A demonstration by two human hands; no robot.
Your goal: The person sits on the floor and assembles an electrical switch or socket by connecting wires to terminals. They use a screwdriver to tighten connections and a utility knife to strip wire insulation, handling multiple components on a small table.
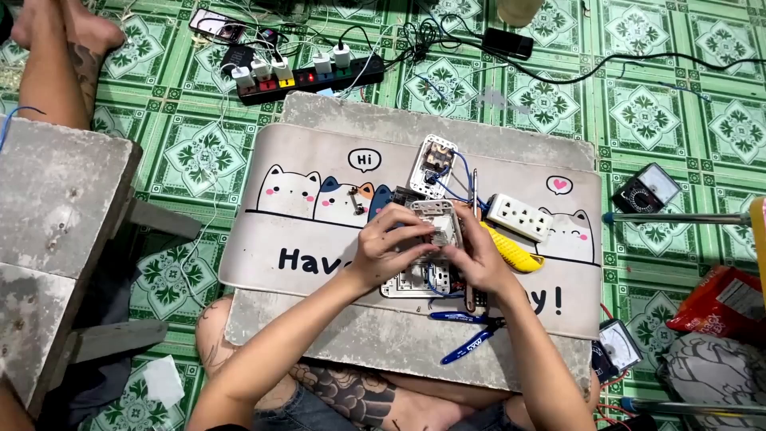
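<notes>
We've got both hands on the white switch-and-socket plate [427, 239], which sits mid-mat on the cat-print desk mat [319, 239] over a grey slab. Left hand [391, 247] grips the plate's left edge, fingers curled and clamped on it; right hand [477, 257] is at the right edge, fingertips pinched together on something small at the plate. We can't tell what, it's hidden. Blue wires [455, 185] run from under the plate up to a second opened socket module [432, 165] just beyond it. A white multi-outlet block [519, 216] and a yellow-handled tool [511, 249] lie just right of the hands; blue-handled pliers [467, 334] lie near the wrists. Risks as we see them: the blue leads look short and taut, so tilting the plate could tug them off their terminals or drag the module. The yellow tool is touching-close to the right hand, easy to knock. The power strip [315, 78] at the far edge is loaded with plugs; if any lead here ties into it, bare fingers on contacts are a shock hazard. We can't trace that wiring.
</notes>
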